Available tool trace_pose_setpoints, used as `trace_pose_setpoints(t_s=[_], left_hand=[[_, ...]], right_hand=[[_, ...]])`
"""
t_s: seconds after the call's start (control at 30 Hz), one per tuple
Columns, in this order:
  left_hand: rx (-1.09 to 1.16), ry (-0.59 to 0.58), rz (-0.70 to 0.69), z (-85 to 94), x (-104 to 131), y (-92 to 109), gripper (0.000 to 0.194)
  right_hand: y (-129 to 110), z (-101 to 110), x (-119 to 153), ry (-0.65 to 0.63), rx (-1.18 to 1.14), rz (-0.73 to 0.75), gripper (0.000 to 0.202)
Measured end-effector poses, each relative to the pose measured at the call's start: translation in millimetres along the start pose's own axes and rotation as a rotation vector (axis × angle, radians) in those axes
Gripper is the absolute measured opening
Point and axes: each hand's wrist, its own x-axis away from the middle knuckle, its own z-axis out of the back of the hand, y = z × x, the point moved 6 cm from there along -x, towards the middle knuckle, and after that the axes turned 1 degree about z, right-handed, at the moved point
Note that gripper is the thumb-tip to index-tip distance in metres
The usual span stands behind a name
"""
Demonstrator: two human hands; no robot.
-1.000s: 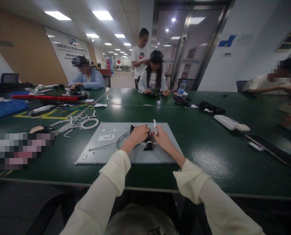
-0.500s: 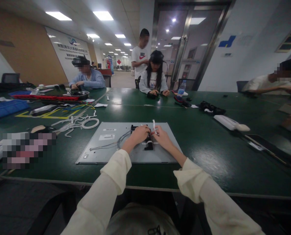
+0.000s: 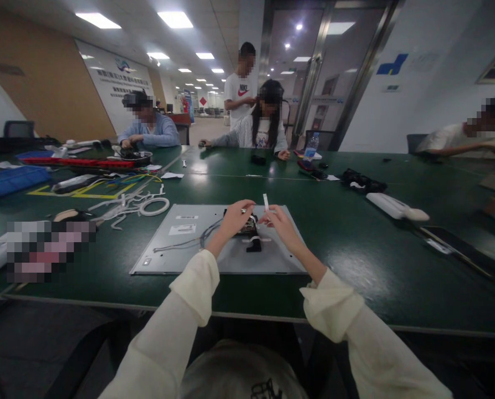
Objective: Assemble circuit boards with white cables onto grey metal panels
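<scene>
A flat grey metal panel [image 3: 226,260] lies on the green table with a black part [image 3: 254,244] and a bundle of grey cables [image 3: 201,240] on it. My left hand [image 3: 236,219] is over the upper end of the black part, its fingers bent; what they hold, if anything, is hidden. Just to the right, my right hand [image 3: 278,221] has its fingers pinched on a narrow white strip [image 3: 266,201] that sticks up above them. White labels [image 3: 183,229] show on the panel's left half.
White cords [image 3: 124,208] and a white ring [image 3: 154,206] lie left of the panel. A white device [image 3: 386,205] and a dark tray [image 3: 467,252] are at the right. People sit across the table, near a bottle [image 3: 311,146].
My left hand has lifted slightly off the black part, and my right hand has shifted a little right with the strip. Across the table, a seated person has stretched an arm leftwards.
</scene>
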Motion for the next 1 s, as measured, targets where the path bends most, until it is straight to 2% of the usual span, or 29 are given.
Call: trace_pose_setpoints(t_s=[0.17, 0.23, 0.37, 0.47, 0.73, 0.83, 0.9, 0.93, 1.0], left_hand=[[0.239, -0.083, 0.093, -1.2, -1.5, 2.3, 0.037], [0.320, -0.040, 0.127, 2.3, -1.1, 1.3, 0.036], [0.423, 0.104, 0.171, 15.6, -0.2, -1.1, 0.033], [0.466, 0.164, 0.163, 24.4, -0.3, -0.3, 0.031], [0.436, 0.161, 0.097, 34.2, -5.7, 4.7, 0.029], [0.493, 0.257, 0.117, 57.1, -10.6, -3.5, 0.031], [0.548, 0.418, 0.169, 85.3, -8.9, -17.8, 0.033], [0.556, 0.442, 0.192, 97.4, -7.1, -24.9, 0.032], [0.536, 0.367, 0.250, 113.2, -0.7, -38.4, 0.031]], right_hand=[[-11.8, -19.4, 9.2, -0.179, -0.039, 0.019, 0.026], [-12.8, -22.5, 10.3, -0.205, -0.029, 0.027, 0.026], [-14.5, -20.9, 7.7, -0.183, -0.032, 0.038, 0.032], [-18.3, -19.2, 5.6, -0.141, -0.055, 0.063, 0.034], [-31.1, -27.2, 10.0, -0.146, -0.067, 0.066, 0.039], [-29.6, -21.9, 12.9, -0.124, -0.070, 0.072, 0.036], [-25.4, -14.7, 13.5, -0.095, -0.045, 0.074, 0.034], [-22.7, -10.4, 13.2, -0.069, -0.023, 0.067, 0.033], [-18.6, -1.8, 11.8, -0.003, 0.030, 0.055, 0.033]])
